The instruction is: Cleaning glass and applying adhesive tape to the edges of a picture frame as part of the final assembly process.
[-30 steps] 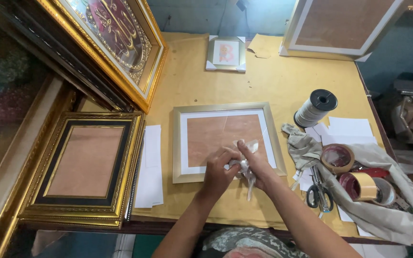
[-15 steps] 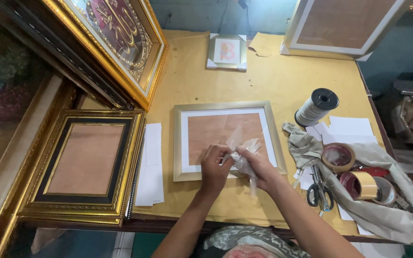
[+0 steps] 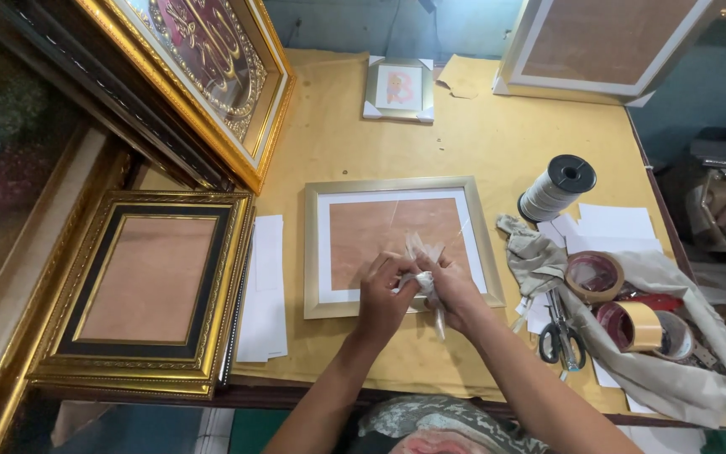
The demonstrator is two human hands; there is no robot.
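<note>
A pale gold picture frame [image 3: 397, 185] lies flat in the middle of the table, with a white mat and a brown panel inside. Above its lower right part, my left hand [image 3: 382, 294] and my right hand [image 3: 455, 294] meet and together crumple a wad of clear plastic film [image 3: 421, 267]. Both hands grip the wad, and thin strips of film hang down from it between them. The hands cover the frame's lower edge there.
An ornate gold and black frame [image 3: 149, 290] lies at the left, with white paper sheets [image 3: 264, 290] beside it. A spool of white ribbon [image 3: 556, 187], tape rolls [image 3: 596, 276], scissors [image 3: 560, 332] and a grey cloth [image 3: 674, 370] sit at the right. Larger frames lean at the back.
The loose film has been gathered into a tighter wad between my hands. The hands have stayed over the frame's lower right part.
</note>
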